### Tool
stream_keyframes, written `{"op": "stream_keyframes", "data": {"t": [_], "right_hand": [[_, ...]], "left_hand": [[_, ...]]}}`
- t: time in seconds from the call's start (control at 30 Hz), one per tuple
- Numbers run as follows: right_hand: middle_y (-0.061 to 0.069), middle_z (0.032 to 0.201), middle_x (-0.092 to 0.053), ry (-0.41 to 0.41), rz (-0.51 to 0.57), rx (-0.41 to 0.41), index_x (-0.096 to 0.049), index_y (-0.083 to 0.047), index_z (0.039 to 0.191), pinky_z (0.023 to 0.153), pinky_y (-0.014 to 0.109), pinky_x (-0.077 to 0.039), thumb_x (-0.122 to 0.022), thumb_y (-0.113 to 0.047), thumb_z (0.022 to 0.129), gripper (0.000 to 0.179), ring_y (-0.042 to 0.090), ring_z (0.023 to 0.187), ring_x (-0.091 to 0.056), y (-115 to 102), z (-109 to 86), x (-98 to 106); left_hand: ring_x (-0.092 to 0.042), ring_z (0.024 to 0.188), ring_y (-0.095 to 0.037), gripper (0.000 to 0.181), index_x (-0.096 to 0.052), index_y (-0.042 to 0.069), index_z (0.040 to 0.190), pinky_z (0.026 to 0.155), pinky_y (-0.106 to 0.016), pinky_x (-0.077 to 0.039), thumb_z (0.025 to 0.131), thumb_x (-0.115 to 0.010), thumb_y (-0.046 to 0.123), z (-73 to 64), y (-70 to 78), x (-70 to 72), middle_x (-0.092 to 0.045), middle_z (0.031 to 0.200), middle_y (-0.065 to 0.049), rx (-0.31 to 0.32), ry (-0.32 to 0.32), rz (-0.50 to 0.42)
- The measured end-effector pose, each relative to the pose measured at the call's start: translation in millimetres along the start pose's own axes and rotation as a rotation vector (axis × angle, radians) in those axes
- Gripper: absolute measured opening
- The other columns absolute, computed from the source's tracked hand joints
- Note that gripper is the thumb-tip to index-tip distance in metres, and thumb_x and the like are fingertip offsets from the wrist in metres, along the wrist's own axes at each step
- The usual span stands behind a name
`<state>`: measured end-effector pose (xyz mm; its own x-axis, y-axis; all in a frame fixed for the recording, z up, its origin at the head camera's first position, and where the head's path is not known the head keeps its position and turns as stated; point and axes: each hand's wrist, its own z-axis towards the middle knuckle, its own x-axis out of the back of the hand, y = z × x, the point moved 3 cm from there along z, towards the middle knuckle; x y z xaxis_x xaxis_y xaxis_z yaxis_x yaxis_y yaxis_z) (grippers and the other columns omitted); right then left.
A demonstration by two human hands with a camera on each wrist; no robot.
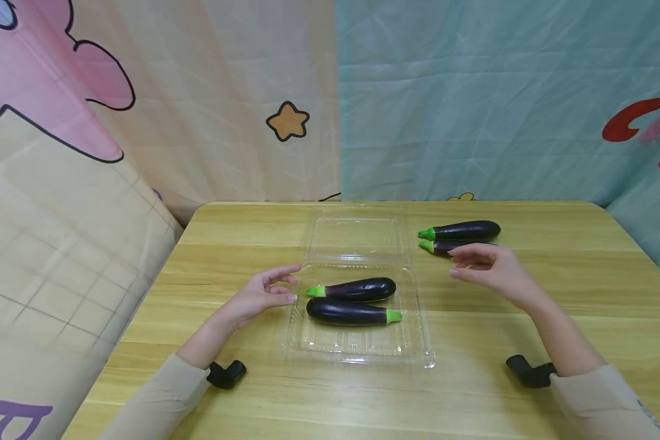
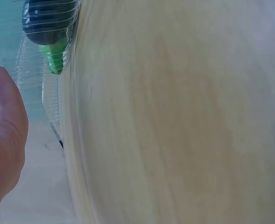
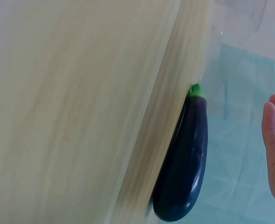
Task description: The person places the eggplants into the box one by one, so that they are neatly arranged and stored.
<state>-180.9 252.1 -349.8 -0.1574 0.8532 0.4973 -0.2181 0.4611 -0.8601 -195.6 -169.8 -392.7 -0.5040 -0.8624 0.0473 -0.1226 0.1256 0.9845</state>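
Two dark eggplants, the upper one point(image 1: 361, 289) and the lower one point(image 1: 345, 311), lie in the base of a clear plastic clamshell box point(image 1: 363, 345) with their green stems pointing opposite ways. Beside the box's left edge is my left hand point(image 1: 258, 296), loosely bent and holding nothing; whether it touches the rim I cannot tell. Two more eggplants lie on the table at the back right, a far one point(image 1: 467, 230) and a near one point(image 1: 442, 247). My right hand point(image 1: 492, 272) is in front of the near one, partly hiding it, its fingers curved around nothing.
The clamshell's lid point(image 1: 357, 238) lies folded back toward the far edge of the wooden table point(image 1: 242, 238). A printed curtain point(image 1: 418, 110) hangs behind the table. Black wrist-worn pieces show by the left sleeve point(image 1: 227, 374) and the right sleeve point(image 1: 577, 391).
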Motion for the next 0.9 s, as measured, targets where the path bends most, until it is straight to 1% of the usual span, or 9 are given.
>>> {"op": "stream_keyframes", "data": {"t": [0.13, 0.23, 0.53, 0.73, 0.9], "right_hand": [[-0.006, 0.094, -0.066, 0.012, 0.031, -0.016, -0.062, -0.002, 0.113, 0.070, 0.021, -0.053, -0.070, -0.015, 0.084, 0.033, 0.008, 0.084, -0.062, 6.6, -3.4, 8.2], [-0.008, 0.093, -0.066, 0.023, 0.029, -0.027, -0.063, -0.005, 0.113, 0.070, 0.020, -0.052, -0.069, -0.015, 0.085, 0.030, 0.007, 0.084, -0.062, 10.3, -5.6, 14.3], [-0.013, 0.095, -0.065, 0.072, -0.063, -0.085, -0.063, -0.011, 0.115, 0.070, 0.014, -0.046, -0.068, -0.022, 0.086, 0.031, 0.002, 0.088, -0.056, 20.7, -10.0, 35.3], [-0.015, 0.095, -0.064, 0.114, -0.078, -0.098, -0.061, -0.008, 0.115, 0.071, 0.011, -0.042, -0.067, -0.022, 0.086, 0.032, -0.002, 0.087, -0.055, 28.3, -11.3, 47.8], [-0.016, 0.096, -0.064, 0.145, -0.073, -0.103, -0.061, -0.008, 0.115, 0.070, 0.010, -0.042, -0.067, -0.020, 0.086, 0.032, -0.004, 0.085, -0.055, 37.2, -11.8, 56.0]], "left_hand": [[-0.054, 0.090, -0.017, 0.068, -0.035, 0.001, 0.141, 0.081, -0.024, -0.050, 0.081, -0.066, 0.002, 0.4, -1.1, 0.8, -0.044, 0.121, -0.016, 0.002, 0.002, 0.007], [-0.054, 0.092, -0.017, 0.068, -0.035, 0.000, 0.141, 0.082, -0.024, -0.050, 0.081, -0.067, 0.002, 0.9, -2.0, 1.5, -0.044, 0.121, -0.017, 0.000, 0.003, 0.011], [-0.055, 0.091, -0.017, 0.068, -0.036, 0.001, 0.141, 0.080, -0.024, -0.051, 0.081, -0.068, 0.002, 0.2, -0.9, 0.8, -0.045, 0.120, -0.015, -0.003, 0.002, 0.003], [-0.054, 0.092, -0.018, 0.068, -0.036, 0.001, 0.141, 0.080, -0.024, -0.051, 0.081, -0.068, 0.003, 1.0, -2.0, 1.4, -0.045, 0.120, -0.015, -0.003, -0.002, 0.006], [-0.054, 0.092, -0.018, 0.068, -0.036, 0.001, 0.141, 0.080, -0.024, -0.051, 0.081, -0.068, 0.003, 1.2, -2.3, 1.4, -0.045, 0.120, -0.016, -0.003, -0.003, 0.009]]}}
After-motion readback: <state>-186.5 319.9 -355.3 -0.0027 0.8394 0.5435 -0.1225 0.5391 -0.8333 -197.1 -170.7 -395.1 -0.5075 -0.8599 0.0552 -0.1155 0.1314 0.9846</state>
